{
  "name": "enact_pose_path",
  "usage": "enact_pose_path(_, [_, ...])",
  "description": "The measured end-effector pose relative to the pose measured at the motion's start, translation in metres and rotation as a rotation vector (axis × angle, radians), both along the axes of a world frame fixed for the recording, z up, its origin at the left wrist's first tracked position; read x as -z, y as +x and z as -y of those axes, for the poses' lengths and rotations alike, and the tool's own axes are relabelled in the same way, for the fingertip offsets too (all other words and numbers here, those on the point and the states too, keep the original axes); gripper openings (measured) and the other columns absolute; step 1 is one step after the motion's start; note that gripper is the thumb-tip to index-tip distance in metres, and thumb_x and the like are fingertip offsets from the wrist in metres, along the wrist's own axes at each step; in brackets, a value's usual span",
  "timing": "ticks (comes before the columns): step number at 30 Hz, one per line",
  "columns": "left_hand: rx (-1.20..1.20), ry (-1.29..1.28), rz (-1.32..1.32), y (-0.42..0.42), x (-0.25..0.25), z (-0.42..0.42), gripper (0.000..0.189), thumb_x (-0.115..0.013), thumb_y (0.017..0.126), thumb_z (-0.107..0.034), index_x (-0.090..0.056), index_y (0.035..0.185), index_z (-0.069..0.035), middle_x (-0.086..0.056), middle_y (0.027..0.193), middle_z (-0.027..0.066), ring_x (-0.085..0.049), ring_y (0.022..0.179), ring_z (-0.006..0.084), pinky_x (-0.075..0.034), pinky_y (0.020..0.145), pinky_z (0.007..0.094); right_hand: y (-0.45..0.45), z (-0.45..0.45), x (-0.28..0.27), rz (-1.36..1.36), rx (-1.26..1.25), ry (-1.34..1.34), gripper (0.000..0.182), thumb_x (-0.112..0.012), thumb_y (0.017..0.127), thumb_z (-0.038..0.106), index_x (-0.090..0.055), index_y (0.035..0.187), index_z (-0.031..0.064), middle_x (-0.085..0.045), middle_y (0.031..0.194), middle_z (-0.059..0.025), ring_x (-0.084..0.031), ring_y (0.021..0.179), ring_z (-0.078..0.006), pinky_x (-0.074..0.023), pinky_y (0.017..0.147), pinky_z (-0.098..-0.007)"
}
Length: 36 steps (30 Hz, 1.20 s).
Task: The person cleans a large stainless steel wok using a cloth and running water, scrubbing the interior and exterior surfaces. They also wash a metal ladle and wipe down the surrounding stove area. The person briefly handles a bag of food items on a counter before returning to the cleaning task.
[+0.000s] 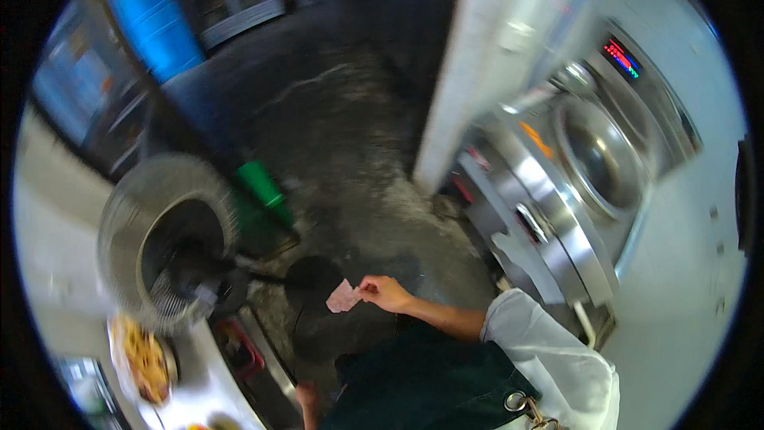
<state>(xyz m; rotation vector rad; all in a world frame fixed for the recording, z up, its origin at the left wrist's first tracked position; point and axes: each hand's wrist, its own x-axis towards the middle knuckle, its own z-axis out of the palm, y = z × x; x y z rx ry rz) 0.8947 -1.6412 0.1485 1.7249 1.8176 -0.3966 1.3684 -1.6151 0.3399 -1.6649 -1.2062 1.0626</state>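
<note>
My right hand [382,293] reaches out in front of the dark green apron [418,376] and pinches a thin, pale pink piece [343,297] between its fingertips; whether it is meat or cloth I cannot tell. It hangs over the dark floor. Low in the picture, my left hand [307,397] is near the edge of the metal counter, blurred and partly cut off, so its fingers and anything in them cannot be made out.
A pedestal fan [173,245] stands at the left, above a counter [191,382] with a tray of yellowish food [145,361]. Beyond it are a green bin [261,184] and a blue barrel [156,21]. On the right is a stainless steel cooking unit [537,191] with a round pan [600,155].
</note>
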Motion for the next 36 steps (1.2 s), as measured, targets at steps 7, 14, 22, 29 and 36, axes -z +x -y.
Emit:
enact_pose_path(7, [0.255, -0.217, 1.051, 0.441, -0.217, -0.073, 0.016, -0.066, 0.09, -0.011, -0.068, 0.1, 0.001, -0.063, 0.081, 0.0002, -0.057, 0.074, 0.0079, -0.047, 0.067, 0.025, 0.173, 0.117, -0.094, -0.004, 0.523, -0.01, 0.015, -0.068, 0.09, 0.015, -0.062, 0.093, 0.0027, -0.062, 0.071, -0.0029, -0.053, 0.064, -0.007, -0.0448, 0.059, -0.0267])
enact_pose_path(14, [0.534, -0.469, 1.113, 0.622, -0.262, -0.05, 0.013, -0.066, 0.09, -0.009, -0.065, 0.098, 0.001, -0.064, 0.086, 0.0003, -0.059, 0.08, 0.0084, -0.047, 0.074, 0.0243, 0.233, 0.195, -0.114, -0.112, 0.942, 0.159, 0.012, -0.067, 0.092, 0.016, -0.066, 0.094, 0.0041, -0.061, 0.073, 0.0036, -0.05, 0.067, -0.0024, -0.0418, 0.06, -0.0215])
enact_pose_path(22, [0.554, -0.569, 1.246, 0.744, -0.264, -0.051, 0.02, -0.064, 0.088, -0.004, -0.059, 0.107, 0.001, -0.065, 0.097, 0.0029, -0.06, 0.086, 0.009, -0.048, 0.075, 0.0251, 0.323, 0.179, -0.124, -0.169, 1.072, 0.196, 0.014, -0.068, 0.091, 0.017, -0.064, 0.089, 0.0032, -0.057, 0.066, 0.0026, -0.048, 0.062, -0.0038, -0.0425, 0.058, -0.0236])
enact_pose_path(29, [0.435, -0.401, 1.237, 0.818, -0.296, -0.111, 0.008, -0.058, 0.093, -0.009, -0.06, 0.093, -0.001, -0.062, 0.084, 0.003, -0.055, 0.073, 0.0094, -0.044, 0.068, 0.0252, 0.446, 0.104, -0.156, -0.032, 0.839, 0.094, 0.012, -0.068, 0.09, 0.013, -0.063, 0.092, 0.0017, -0.061, 0.069, -0.002, -0.053, 0.066, -0.0055, -0.0455, 0.061, -0.0247])
enact_pose_path(36, [0.241, -0.368, 1.386, 0.899, -0.296, -0.141, 0.007, -0.062, 0.091, -0.008, -0.06, 0.087, -0.003, -0.057, 0.076, -0.002, -0.051, 0.07, 0.0061, -0.042, 0.065, 0.0227, 0.609, 0.137, -0.118, 0.506, 1.095, -0.308, 0.03, -0.068, 0.086, 0.028, -0.066, 0.102, 0.003, -0.064, 0.098, -0.0178, -0.063, 0.093, -0.0361, -0.051, 0.083, -0.0415])
